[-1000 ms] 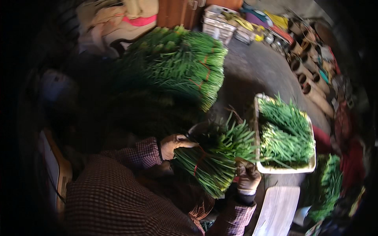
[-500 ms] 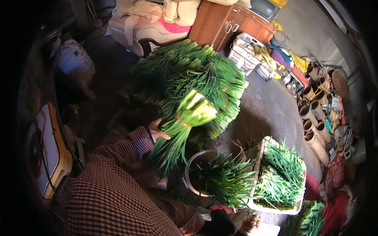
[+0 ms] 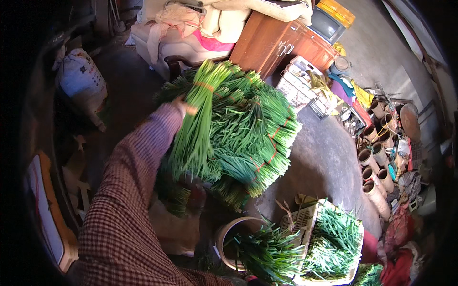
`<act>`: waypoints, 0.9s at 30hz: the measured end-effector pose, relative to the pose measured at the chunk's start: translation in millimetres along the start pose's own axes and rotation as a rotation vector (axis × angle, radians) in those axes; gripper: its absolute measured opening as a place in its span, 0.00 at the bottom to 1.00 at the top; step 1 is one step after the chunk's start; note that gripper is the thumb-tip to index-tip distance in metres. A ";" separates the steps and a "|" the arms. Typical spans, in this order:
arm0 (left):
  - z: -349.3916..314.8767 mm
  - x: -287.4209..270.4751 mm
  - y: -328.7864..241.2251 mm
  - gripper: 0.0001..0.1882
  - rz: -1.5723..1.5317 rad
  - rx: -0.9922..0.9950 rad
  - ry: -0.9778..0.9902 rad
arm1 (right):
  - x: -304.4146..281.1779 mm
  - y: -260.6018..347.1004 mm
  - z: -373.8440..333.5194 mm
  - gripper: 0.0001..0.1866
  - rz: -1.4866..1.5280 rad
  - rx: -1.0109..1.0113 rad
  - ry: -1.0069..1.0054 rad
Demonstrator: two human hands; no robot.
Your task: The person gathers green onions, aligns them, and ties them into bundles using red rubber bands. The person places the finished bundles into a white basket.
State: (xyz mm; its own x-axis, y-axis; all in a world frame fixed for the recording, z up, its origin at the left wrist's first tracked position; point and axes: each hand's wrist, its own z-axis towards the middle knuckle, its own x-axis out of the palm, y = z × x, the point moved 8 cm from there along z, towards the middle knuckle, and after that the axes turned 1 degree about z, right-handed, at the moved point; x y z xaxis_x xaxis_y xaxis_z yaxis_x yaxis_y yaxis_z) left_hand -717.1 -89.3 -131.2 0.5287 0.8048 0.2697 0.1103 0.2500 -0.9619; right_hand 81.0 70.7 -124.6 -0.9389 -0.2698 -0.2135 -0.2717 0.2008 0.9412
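My left hand (image 3: 185, 106) is closed round a bundle of garlic chives (image 3: 196, 128), tied near its pale stem ends with an orange-red band. The stem ends point up and the long green leaves hang down. This bundle is held over the left side of a large heap of chive bundles (image 3: 253, 119), several of them bound with red ties. My left arm in its checked sleeve reaches across from the lower left. Of my right arm only some sleeve shows at the lower edge; the right hand is out of view.
Nearer stands a round bucket (image 3: 222, 238) with loose chives leaning over its rim, beside a pale plastic crate (image 3: 307, 229) full of chives. Clay-coloured tubes (image 3: 374, 167) and clutter line the right. An armchair (image 3: 152, 43) and wooden cabinet (image 3: 260, 40) stand behind; a white sack (image 3: 83, 78) is at left.
My left hand has carried the tied bundle up and away, from above the bucket to the far left of the heap. The bundle has swung more upright. The view has shifted.
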 end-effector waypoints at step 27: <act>-198.6 139.4 59.0 0.29 0.381 0.240 0.282 | -273.0 -68.7 -203.5 0.05 0.373 0.164 -0.466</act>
State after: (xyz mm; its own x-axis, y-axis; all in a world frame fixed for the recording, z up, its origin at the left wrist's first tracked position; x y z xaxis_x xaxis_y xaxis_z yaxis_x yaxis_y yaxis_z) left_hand -469.7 -69.3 -159.0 0.7035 0.6945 -0.1506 -0.3119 0.1112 -0.9436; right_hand 399.0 -61.1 -77.6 -0.9604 0.2787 -0.0050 0.0981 0.3548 0.9298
